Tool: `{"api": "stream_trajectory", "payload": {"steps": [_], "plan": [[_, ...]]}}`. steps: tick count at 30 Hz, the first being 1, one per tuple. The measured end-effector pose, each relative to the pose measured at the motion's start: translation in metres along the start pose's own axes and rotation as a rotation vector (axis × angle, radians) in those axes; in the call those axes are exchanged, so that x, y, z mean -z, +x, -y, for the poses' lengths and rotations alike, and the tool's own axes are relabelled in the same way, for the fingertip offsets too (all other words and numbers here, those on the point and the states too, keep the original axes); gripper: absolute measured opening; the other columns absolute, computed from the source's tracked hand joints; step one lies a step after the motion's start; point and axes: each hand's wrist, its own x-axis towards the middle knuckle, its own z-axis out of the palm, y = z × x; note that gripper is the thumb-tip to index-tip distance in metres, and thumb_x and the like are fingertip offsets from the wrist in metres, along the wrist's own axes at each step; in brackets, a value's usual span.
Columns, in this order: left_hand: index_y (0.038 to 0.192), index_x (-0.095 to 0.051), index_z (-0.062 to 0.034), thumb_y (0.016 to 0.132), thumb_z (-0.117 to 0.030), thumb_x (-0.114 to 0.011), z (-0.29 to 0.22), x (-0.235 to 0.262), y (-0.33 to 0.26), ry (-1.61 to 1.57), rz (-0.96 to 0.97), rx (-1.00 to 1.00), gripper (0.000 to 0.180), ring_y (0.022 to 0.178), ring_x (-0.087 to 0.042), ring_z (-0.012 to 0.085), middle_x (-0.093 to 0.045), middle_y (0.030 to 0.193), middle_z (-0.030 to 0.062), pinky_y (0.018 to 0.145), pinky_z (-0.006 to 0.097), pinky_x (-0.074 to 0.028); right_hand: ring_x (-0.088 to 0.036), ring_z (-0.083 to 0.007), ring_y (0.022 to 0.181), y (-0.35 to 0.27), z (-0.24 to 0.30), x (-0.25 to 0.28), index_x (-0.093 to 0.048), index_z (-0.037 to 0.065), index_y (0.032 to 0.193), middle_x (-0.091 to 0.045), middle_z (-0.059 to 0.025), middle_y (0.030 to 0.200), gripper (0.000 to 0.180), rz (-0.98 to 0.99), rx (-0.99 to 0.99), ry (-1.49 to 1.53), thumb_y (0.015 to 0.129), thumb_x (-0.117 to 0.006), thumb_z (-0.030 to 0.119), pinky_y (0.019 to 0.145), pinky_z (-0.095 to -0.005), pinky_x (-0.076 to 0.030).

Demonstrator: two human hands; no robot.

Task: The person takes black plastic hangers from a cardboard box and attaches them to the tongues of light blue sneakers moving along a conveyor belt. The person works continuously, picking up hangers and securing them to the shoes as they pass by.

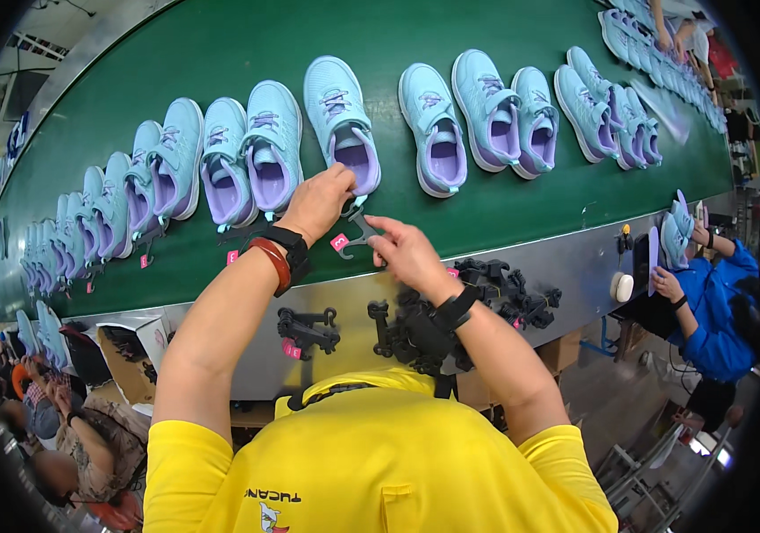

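In the head view, the pale blue shoe (334, 93) lies on the green tabletop (504, 206), toe pointing away from the person; it serves as the landmark here. At its heel, the left hand (320, 200) has its fingers curled over the collar and appears to grip it, the thumb mostly hidden. Just nearer the person than that heel, the right hand (411, 253) pinches a dark plastic hanger (364, 233) between thumb and fingers; a pink tag (339, 242) is on the hanger, whose upper end sits close beside the heel loop (360, 201), touching or not I cannot tell. The shoe should be light, its upper soft and yielding, its sole firmer and springy, so the heel collar or the sole edges look the surest hold. The hanger looks light, stiff and rather slick, its slim hooked ends probably the weakest parts; its middle seems the better place to pinch. Nearer the person than the shoe lie a large hanger pile (420, 329) and, farther left, a smaller hanger bunch (307, 329), both likely to tangle.
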Motion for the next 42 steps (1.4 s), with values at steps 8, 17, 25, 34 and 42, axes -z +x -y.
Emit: {"api": "stream_trajectory", "payload": {"steps": [8, 17, 25, 34, 42], "plan": [[0.119, -0.055, -0.0177, 0.084, -0.016, -0.060, -0.019, 0.007, -0.012, 0.116, 0.142, -0.202, 0.035, 0.085, -0.064, 0.0337, -0.055, 0.116, 0.0171, 0.068, 0.043, -0.052, -0.053, -0.0133, 0.052, 0.013, 0.024, 0.043, -0.062, 0.004, 0.103, -0.057, -0.0023, 0.064, 0.018, 0.142, 0.001, -0.126, 0.092, -0.055, 0.015, 0.048, -0.0259, -0.042], [0.116, -0.058, -0.0134, 0.085, -0.003, -0.049, -0.036, 0.007, -0.014, 0.128, 0.098, 0.078, 0.034, 0.072, -0.061, 0.0394, -0.053, 0.096, 0.0199, 0.065, 0.047, -0.049, -0.054, -0.0329, 0.099, 0.033, 0.034, 0.142, -0.057, 0.005, 0.107, -0.054, -0.0142, 0.114, 0.037, 0.089, 0.437, -1.541, 0.073, -0.070, 0.012, 0.087, -0.0410, -0.047], [0.110, -0.063, -0.0117, 0.085, -0.004, -0.050, -0.032, -0.008, -0.016, -0.055, 0.133, 0.216, 0.029, 0.080, -0.059, 0.0427, -0.053, 0.098, 0.0209, 0.073, 0.049, -0.048, -0.057, -0.0275, 0.080, 0.038, 0.039, 0.109, -0.058, 0.011, 0.088, -0.059, -0.0050, 0.080, 0.029, -0.033, 0.770, -1.451, 0.072, -0.073, 0.029, 0.071, -0.0410, -0.045], [0.111, -0.063, -0.0105, 0.085, -0.005, -0.046, -0.039, 0.000, -0.016, -0.053, 0.181, 0.247, 0.032, 0.087, -0.061, 0.0403, -0.053, 0.101, 0.0219, 0.080, 0.047, -0.049, -0.055, -0.0229, 0.073, 0.039, 0.050, 0.077, -0.059, 0.014, 0.077, -0.056, -0.0034, 0.072, 0.024, -0.083, 0.841, -1.651, 0.069, -0.074, 0.031, 0.065, -0.0374, -0.040], [0.113, -0.062, -0.0122, 0.081, 0.004, -0.052, -0.036, 0.004, -0.023, -0.263, 0.065, 0.133, 0.037, 0.093, -0.058, 0.0398, -0.051, 0.109, 0.0234, 0.079, 0.045, -0.047, -0.056, -0.0258, 0.076, 0.050, 0.049, 0.071, -0.062, 0.013, 0.085, -0.059, -0.0048, 0.077, 0.023, -0.105, 0.726, -1.646, 0.067, -0.075, 0.021, 0.067, -0.0394, -0.041]]}}
